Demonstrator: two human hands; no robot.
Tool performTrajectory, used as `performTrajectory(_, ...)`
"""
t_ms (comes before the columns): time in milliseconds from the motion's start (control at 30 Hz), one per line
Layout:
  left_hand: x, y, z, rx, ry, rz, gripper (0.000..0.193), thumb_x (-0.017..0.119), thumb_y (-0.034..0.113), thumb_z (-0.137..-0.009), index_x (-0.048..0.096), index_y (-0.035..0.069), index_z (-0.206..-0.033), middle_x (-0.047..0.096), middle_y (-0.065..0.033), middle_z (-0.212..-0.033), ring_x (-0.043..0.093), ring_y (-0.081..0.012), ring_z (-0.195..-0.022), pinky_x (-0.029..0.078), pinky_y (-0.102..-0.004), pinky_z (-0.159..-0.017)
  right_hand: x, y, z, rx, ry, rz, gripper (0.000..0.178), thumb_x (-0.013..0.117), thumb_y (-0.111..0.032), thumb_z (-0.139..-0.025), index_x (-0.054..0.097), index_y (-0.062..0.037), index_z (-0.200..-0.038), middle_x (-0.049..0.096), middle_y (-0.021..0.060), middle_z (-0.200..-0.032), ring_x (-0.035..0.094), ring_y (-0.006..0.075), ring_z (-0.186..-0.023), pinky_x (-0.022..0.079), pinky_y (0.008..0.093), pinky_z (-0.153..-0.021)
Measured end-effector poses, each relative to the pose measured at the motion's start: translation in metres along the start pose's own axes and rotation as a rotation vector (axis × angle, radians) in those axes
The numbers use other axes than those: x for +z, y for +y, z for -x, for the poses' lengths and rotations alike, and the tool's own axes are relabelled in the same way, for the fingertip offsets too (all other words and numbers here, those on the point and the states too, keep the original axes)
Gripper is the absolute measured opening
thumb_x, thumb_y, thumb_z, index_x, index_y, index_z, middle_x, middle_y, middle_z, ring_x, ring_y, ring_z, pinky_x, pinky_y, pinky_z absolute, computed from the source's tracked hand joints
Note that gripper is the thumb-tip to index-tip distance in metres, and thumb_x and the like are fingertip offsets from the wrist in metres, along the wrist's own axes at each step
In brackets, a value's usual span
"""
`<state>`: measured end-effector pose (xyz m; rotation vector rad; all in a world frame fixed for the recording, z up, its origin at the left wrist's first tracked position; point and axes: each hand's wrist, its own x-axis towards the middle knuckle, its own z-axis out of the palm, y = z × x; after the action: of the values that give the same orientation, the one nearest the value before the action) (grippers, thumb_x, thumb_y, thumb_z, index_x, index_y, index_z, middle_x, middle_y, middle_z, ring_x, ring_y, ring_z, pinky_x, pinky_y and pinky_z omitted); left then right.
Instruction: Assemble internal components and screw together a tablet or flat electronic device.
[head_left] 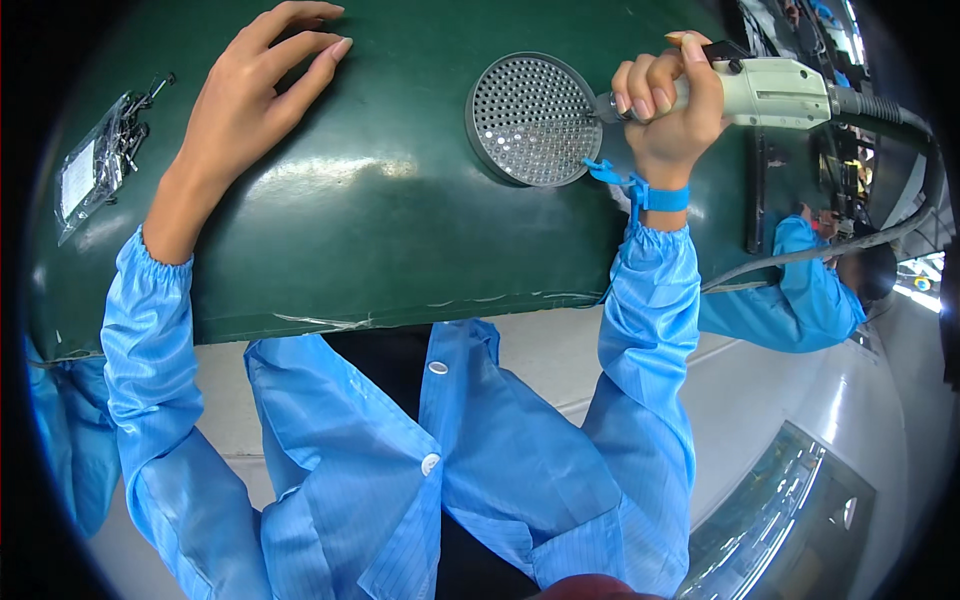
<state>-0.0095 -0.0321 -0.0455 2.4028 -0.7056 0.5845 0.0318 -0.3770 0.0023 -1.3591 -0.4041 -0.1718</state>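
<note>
You have one round perforated disc (533, 120) on the green table (380, 220), one power screwdriver (770, 92) and one bag of screws (100, 165). Your right hand (668, 110) is clenched around the screwdriver, just right of the disc. Your left hand (255, 85) rests flat, fingers loosely spread. The screwdriver's tip is hidden.

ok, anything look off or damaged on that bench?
Mostly tidy. The front edge of the green mat looks worn, with pale scuffed streaks. Otherwise the perforated round disc lies flat, the right hand grips the powered driver, the left hand rests on the mat, and the screw bag is closed.
</note>
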Motion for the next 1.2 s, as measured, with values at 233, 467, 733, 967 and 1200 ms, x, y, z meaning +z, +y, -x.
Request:
performTrajectory(233,-0.012,0.015,-0.005,-0.029,-0.044,-0.021,0.015,0.071,0.01,-0.09,0.072,-0.002,-0.099,0.065,-0.0161,-0.119,0.065,-0.0315,-0.104,0.053,-0.0386,-0.088,0.002,0.001,0.0,-0.01,0.008,0.031,0.023,0.046,-0.022,-0.101,0.059,-0.0019,-0.1,0.032,-0.0009,-0.053,0.035,0.0123,-0.042,0.036,0.0324,-0.045)
performTrajectory(467,-0.015,0.019,-0.007,-0.064,-0.063,-0.043,0.013,0.072,0.01,-0.086,0.071,-0.002,-0.089,0.064,-0.0189,-0.113,0.063,-0.0343,-0.1,0.052,-0.0415,-0.086,0.005,0.0,0.001,-0.026,0.02,0.053,0.023,0.048,-0.023,-0.101,0.057,-0.0019,-0.096,0.032,-0.0009,-0.053,0.036,0.0121,-0.042,0.037,0.0325,-0.045)
performTrajectory(733,-0.015,0.021,-0.009,-0.042,-0.083,-0.076,0.013,0.072,0.01,-0.086,0.072,-0.002,-0.089,0.064,-0.019,-0.112,0.064,-0.0344,-0.1,0.052,-0.0416,-0.085,0.01,0.0,0.001,-0.005,0.025,0.119,0.029,0.05,-0.026,-0.101,0.057,0.0029,-0.103,0.035,0.0001,-0.054,0.039,0.0125,-0.044,0.039,0.0326,-0.047)
performTrajectory(967,-0.01,0.015,-0.009,-0.041,0.003,0.019,0.013,0.072,0.011,-0.086,0.073,-0.002,-0.089,0.065,-0.0192,-0.111,0.064,-0.0356,-0.1,0.052,-0.0413,-0.085,0.007,-0.005,-0.005,-0.036,-0.072,0.019,0.046,0.042,-0.034,-0.103,0.049,0.0057,-0.127,0.039,0.0018,-0.058,0.044,0.0141,-0.05,0.042,0.0352,-0.052)
performTrajectory(1200,-0.004,-0.004,-0.012,0.086,0.01,0.01,0.015,0.067,0.011,-0.094,0.07,-0.003,-0.098,0.065,-0.016,-0.121,0.065,-0.0333,-0.108,0.052,-0.0379,-0.092,0.007,-0.026,-0.012,-0.081,0.076,0.154,0.046,0.047,-0.035,-0.102,0.053,0.0061,-0.122,0.039,0.0015,-0.057,0.044,0.0141,-0.048,0.043,0.0338,-0.05)
